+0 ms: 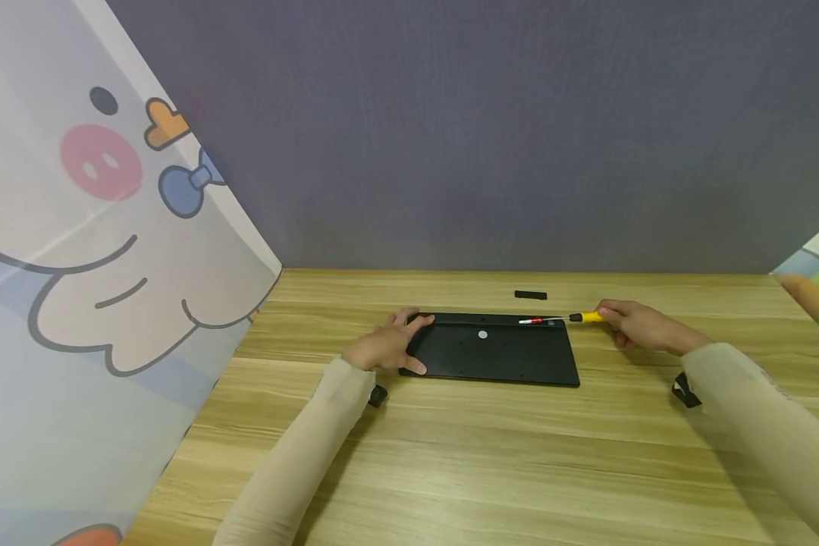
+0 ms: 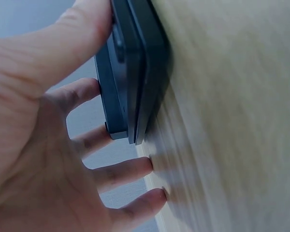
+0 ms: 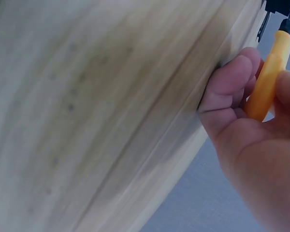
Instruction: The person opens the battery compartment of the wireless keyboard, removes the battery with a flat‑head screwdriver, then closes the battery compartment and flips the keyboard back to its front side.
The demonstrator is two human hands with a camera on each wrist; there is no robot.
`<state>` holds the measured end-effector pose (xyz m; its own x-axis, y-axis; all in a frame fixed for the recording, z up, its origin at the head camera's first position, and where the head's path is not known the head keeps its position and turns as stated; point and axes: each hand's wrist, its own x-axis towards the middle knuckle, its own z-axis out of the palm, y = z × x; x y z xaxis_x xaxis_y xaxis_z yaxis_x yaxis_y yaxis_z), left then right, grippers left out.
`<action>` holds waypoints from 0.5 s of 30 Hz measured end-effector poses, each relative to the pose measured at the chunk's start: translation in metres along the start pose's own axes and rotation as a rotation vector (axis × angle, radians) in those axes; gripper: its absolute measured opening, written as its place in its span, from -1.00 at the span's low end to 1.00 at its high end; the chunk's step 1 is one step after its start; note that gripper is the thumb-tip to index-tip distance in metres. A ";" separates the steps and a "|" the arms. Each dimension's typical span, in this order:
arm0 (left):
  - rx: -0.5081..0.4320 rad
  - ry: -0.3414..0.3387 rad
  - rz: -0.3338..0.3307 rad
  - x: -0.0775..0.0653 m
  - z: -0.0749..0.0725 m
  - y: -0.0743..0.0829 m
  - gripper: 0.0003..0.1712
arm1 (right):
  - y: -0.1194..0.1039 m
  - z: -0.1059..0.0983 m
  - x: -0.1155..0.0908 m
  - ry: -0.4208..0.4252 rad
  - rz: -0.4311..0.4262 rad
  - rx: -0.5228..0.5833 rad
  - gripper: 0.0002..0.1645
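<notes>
A black keyboard [image 1: 491,356] lies with its underside up, its raised ridge along the far side. My left hand [image 1: 385,349] spans its left end with spread fingers; in the left wrist view the thumb rests on the slab [image 2: 137,72], the index fingertip touches the ridge, and two fingertips meet the table. My right hand [image 1: 644,326] grips the yellow handle of a screwdriver [image 1: 590,316], fingers curled round it in the right wrist view. Its thin shaft points left over the ridge. At its tip is a small red and white battery [image 1: 531,321] in the ridge's slot.
A small black cover strip [image 1: 531,295] lies on the wooden table [image 1: 491,470] behind the keyboard. A grey partition [image 1: 484,152] rises at the table's far edge, and a cartoon-printed panel [image 1: 143,303] stands along the left. Black wrist-worn pieces show beside both sleeves.
</notes>
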<state>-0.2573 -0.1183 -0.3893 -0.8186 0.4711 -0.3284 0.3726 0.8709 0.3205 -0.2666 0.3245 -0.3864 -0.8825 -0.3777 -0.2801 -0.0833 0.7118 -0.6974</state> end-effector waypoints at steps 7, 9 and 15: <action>-0.003 0.007 0.004 0.002 0.002 0.000 0.10 | 0.004 -0.001 0.002 0.008 -0.001 0.029 -0.57; -0.007 0.006 0.003 0.002 0.003 0.000 0.11 | 0.005 -0.001 0.001 0.022 -0.004 0.038 -0.56; -0.010 0.004 0.006 0.001 0.004 0.000 0.10 | 0.005 0.000 0.000 0.055 0.001 0.025 -0.56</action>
<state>-0.2564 -0.1174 -0.3931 -0.8179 0.4761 -0.3230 0.3733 0.8664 0.3317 -0.2674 0.3282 -0.3903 -0.9067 -0.3435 -0.2448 -0.0715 0.6971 -0.7134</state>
